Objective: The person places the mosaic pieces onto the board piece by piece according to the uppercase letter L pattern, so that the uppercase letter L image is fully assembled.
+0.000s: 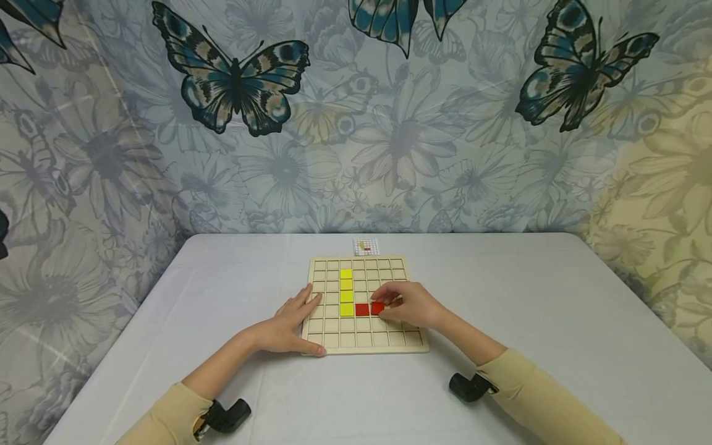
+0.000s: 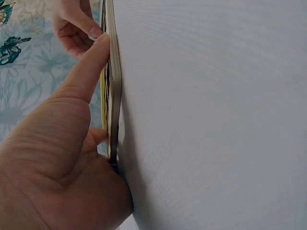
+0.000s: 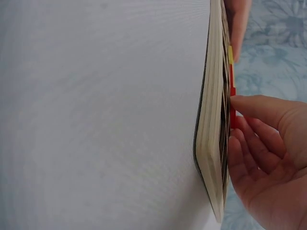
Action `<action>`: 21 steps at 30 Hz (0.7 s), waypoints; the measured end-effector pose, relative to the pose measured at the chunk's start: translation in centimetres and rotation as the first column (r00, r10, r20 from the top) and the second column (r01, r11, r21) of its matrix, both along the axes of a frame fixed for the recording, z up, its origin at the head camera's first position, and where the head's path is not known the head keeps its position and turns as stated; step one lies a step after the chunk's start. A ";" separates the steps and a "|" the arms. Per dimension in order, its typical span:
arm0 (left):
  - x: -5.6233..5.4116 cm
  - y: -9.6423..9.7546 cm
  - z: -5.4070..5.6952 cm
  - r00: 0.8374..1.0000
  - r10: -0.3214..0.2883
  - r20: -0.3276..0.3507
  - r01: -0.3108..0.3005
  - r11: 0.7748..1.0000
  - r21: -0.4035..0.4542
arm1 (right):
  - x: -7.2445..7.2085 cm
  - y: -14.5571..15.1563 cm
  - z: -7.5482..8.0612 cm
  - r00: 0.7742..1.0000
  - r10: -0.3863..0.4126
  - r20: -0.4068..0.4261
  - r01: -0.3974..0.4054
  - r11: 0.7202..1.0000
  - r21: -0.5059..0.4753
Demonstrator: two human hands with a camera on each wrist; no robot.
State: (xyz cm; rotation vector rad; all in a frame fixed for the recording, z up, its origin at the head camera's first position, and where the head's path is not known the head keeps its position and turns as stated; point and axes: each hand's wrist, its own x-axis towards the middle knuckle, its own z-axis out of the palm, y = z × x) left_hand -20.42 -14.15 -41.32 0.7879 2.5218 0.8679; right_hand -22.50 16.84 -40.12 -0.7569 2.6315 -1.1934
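A wooden grid board (image 1: 364,340) lies flat on the white table. Several yellow square tiles (image 1: 346,290) form a column in it, and a red tile (image 1: 362,309) sits to the right of the lowest one. My right hand (image 1: 408,304) pinches another red tile (image 1: 377,308) between thumb and fingers, at the square just right of the first red one. The right wrist view shows this thumb on the red tile (image 3: 233,115) at the board's surface. With fingers spread, my left hand (image 1: 289,324) rests on the board's left side, its thumb along the front edge.
A small card (image 1: 365,246) printed with a coloured grid lies behind the board. The white table (image 1: 500,278) extends on both sides, and a butterfly-patterned cloth (image 1: 400,154) hangs behind it. Black wrist cameras (image 1: 470,387) sit under both sleeves.
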 end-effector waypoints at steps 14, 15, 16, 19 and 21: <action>0.1 0.2 0.0 1.000 0.022 0.014 -0.021 1.000 -0.016 | 0.1 0.1 0.1 1.000 0.014 -0.008 -0.014 1.000 0.009; 0.1 0.2 0.0 1.000 0.022 0.014 -0.021 1.000 -0.016 | 0.1 0.1 0.2 1.000 0.012 -0.008 -0.012 1.000 0.009; 0.1 0.2 0.1 1.000 0.022 0.014 -0.022 1.000 -0.017 | 0.2 0.2 0.2 1.000 0.007 -0.008 -0.007 1.000 0.010; 0.0 0.2 0.2 1.000 0.017 0.020 -0.017 0.999 -0.031 | 0.2 0.5 0.4 0.999 -0.032 0.009 0.032 0.999 0.001; 0.0 0.2 0.5 0.999 0.021 0.023 -0.020 0.999 -0.040 | 0.2 0.8 0.5 0.997 -0.077 0.015 0.077 0.997 -0.013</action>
